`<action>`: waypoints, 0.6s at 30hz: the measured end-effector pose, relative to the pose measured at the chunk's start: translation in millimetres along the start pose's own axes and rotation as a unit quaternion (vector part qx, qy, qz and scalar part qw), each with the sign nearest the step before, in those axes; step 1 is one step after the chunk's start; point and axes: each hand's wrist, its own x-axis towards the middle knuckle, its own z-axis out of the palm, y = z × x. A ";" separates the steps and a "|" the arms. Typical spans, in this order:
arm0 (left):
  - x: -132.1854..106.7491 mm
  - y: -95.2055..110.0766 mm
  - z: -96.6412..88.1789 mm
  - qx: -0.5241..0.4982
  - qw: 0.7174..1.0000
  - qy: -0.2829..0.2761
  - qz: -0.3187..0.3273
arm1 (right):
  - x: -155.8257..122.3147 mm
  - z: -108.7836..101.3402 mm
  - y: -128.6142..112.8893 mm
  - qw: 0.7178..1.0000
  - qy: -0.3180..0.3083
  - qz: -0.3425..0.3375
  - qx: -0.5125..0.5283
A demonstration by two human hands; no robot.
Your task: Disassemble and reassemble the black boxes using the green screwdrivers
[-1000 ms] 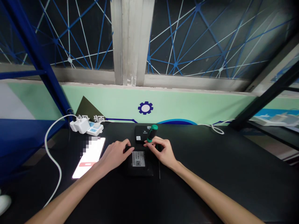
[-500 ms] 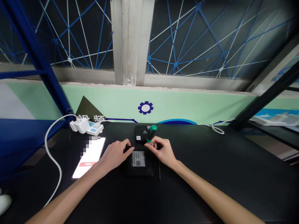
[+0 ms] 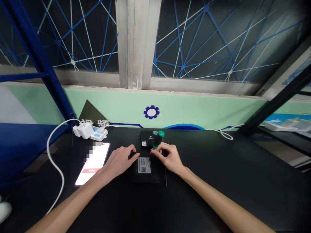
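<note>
A screwdriver (image 3: 159, 139) with a green and black handle stands nearly upright, its top leaning slightly right. The thumb and fingers of my right hand (image 3: 170, 156) pinch it just below the handle; its tip is hidden. In front lies a flat black case (image 3: 145, 178) with a white printed label (image 3: 144, 165) facing up. My left hand (image 3: 123, 158) is closed on the case's far left corner, thumb beside the label and index finger bent. Below my right hand, a thin metal rod (image 3: 166, 178) lies along the case's right side.
Behind the screwdriver lies a black box (image 3: 145, 137) with a small white sticker. A lit phone (image 3: 93, 165) is left of my left hand. Farther back are a white power strip (image 3: 98, 133) and its plug, with a white cable (image 3: 58, 168) looping down. A wall borders the black table.
The screwdriver's handle has tipped slightly to the right, with my right hand still at its base. My left hand and the case have stayed in place.
</note>
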 end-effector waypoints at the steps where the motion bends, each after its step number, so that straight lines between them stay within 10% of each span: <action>1: -0.1 -0.4 0.4 0.000 1.000 0.000 0.001 | 0.3 0.2 0.8 1.000 0.002 0.004 -0.002; 18: -0.3 -1.5 1.9 -0.001 1.000 0.003 0.003 | -0.9 -1.3 -2.2 0.999 -0.028 -0.029 -0.004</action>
